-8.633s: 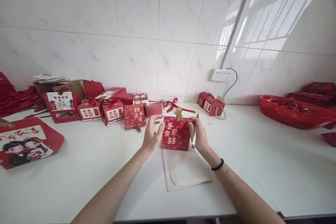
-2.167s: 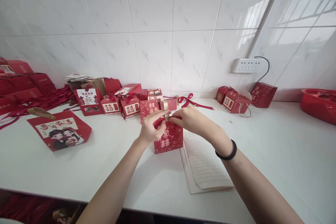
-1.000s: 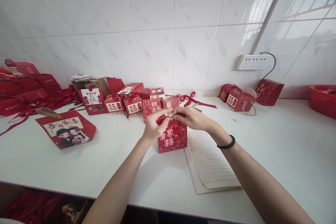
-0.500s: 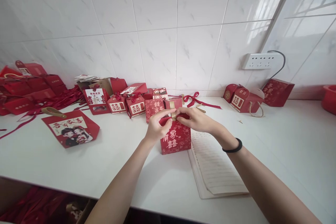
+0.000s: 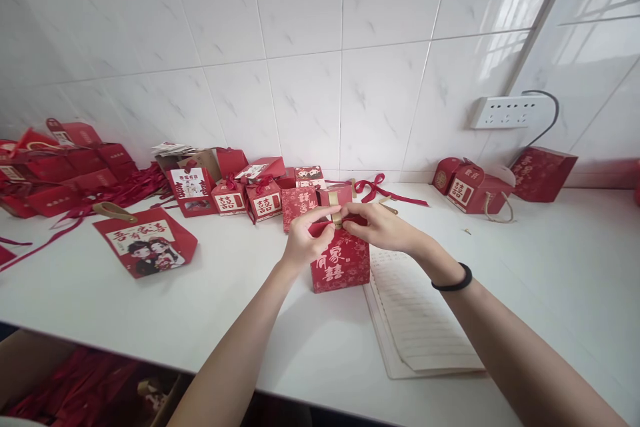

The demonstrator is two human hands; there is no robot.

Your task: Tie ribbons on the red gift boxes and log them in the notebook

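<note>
A red gift box (image 5: pixel 345 265) with white characters and a floral print stands upright on the white counter. At its top a gold strap (image 5: pixel 337 219) runs between my two hands. My left hand (image 5: pixel 309 240) pinches the strap from the left, thumb low and index finger stretched over it. From the right, my right hand (image 5: pixel 383 225) grips the same strap with bent fingers at the box's top edge. My hands cover part of the box's upper side. Behind the box, close to my fingers, are other small red boxes (image 5: pixel 299 205).
An open lined notebook (image 5: pixel 425 320) lies under my right forearm. To the left sits a red box with a couple printed on it (image 5: pixel 150 247). Red boxes (image 5: pixel 70 173) and ribbons pile at far left. A power strip (image 5: pixel 510 113) is on the tiled wall, above another red box (image 5: pixel 477 190).
The view has turned slightly left, so the scene sits a little farther right. Both hands keep nearly the same hold at the top of the box.
</note>
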